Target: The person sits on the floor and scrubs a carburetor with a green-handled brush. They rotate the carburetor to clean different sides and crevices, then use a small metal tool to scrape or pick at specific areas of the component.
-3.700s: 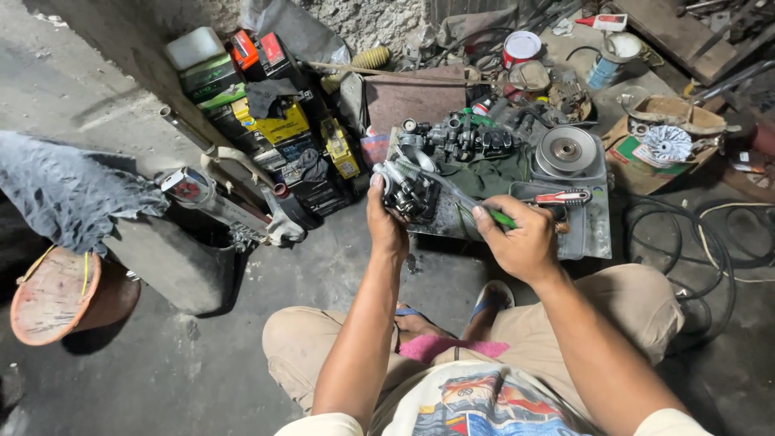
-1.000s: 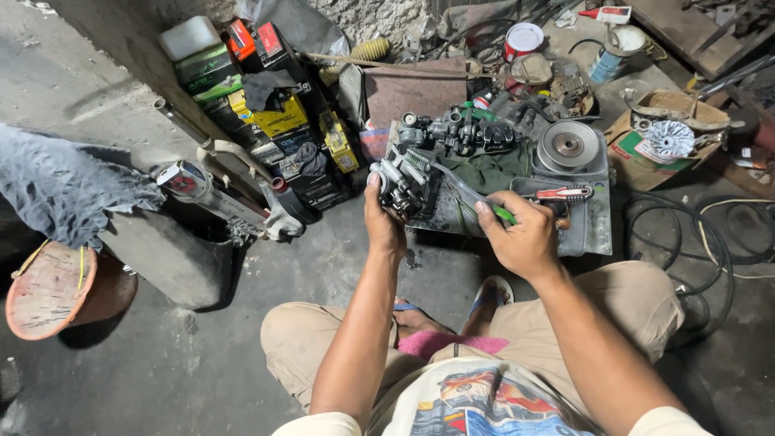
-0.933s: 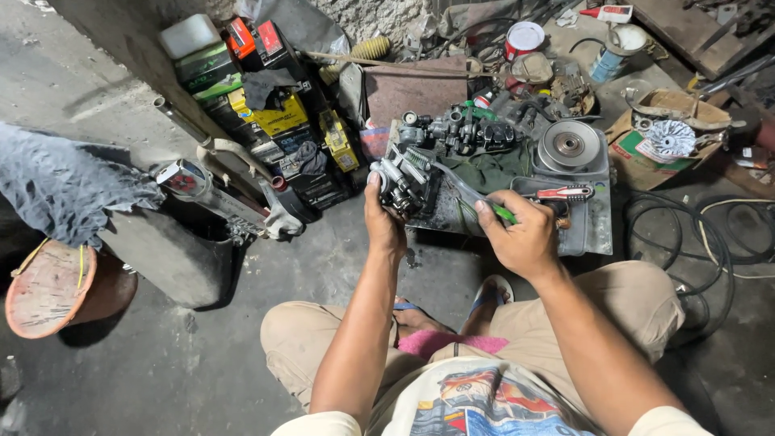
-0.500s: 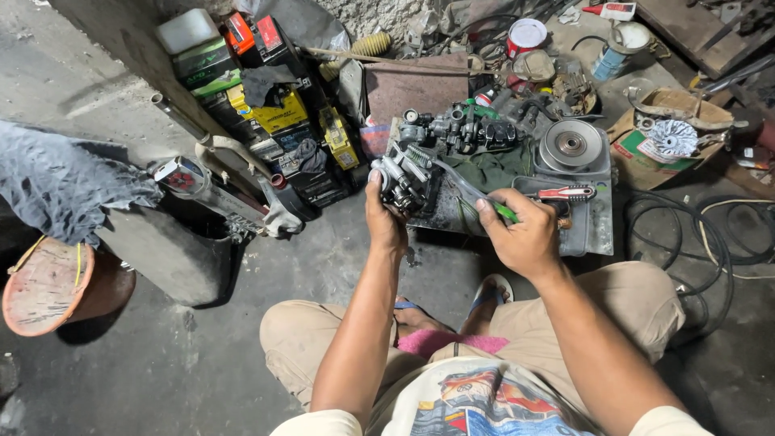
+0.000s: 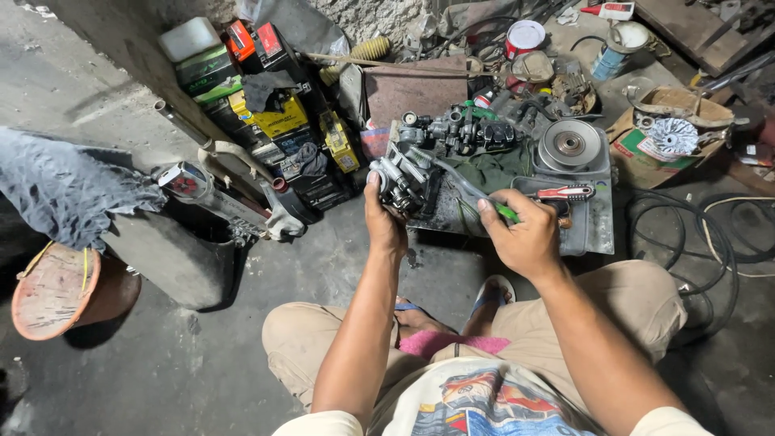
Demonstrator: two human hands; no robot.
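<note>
The left hand (image 5: 384,222) is wrapped around a small grey metal engine part (image 5: 400,184), and it has stayed in the same spot as a moment ago. The right hand (image 5: 525,234) is closed around a green-handled tool (image 5: 476,196), and it too has hardly moved, so the work looks like slow, steady turning or prying on the same place. The engine part sits at the left edge of a flat metal tray (image 5: 599,226) on the floor. It looks bumpy, oily and hard. Near the far right end of the tray lies a round shiny pulley (image 5: 570,144), smooth with rings. In front of the pulley lies a red-handled screwdriver (image 5: 565,193). Left of the tray stands a stack of boxy old batteries (image 5: 266,121), yellow, green and black.
</note>
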